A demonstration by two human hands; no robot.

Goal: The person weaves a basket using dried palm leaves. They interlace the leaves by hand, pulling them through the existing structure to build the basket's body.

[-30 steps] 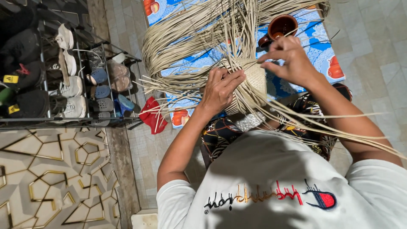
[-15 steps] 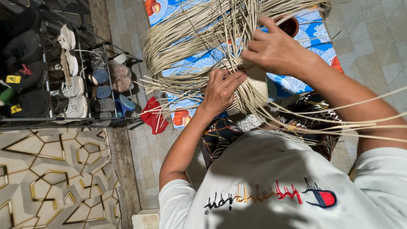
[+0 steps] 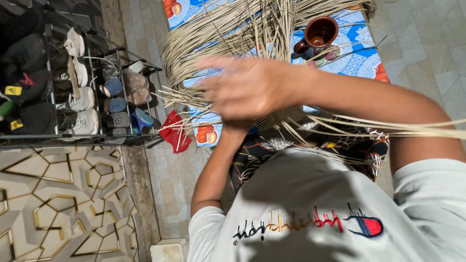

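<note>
Item: woven reed work, one piece, held in front of your chest above your patterned lap cloth; most of it is hidden behind your right hand.

Item: loose reed strands, pale tan, too many to count. They fan up and away from the woven piece in a broad curved sheaf over the blue printed cloth. A smaller group runs out long and nearly level toward the right edge of the view, passing under your right forearm.

Item: right hand, one, motion-blurred, fingers pointing left across the strands. Whether its grip is closed on any strand cannot be told (the blur hides the fingertips).

Item: left hand, one, almost wholly covered by the right hand; only the wrist and forearm show, rising from lower left toward the woven piece. Its grip cannot be told either.

Item: brown clay jug, one, standing on the blue cloth among the strands, mouth facing the camera.

Item: red cloth, one, lying on the floor just beside the shoe rack.

Item: shoe rack, one, dark metal, at the left, loaded with several pairs of shoes and sandals (exact count unclear).
</note>
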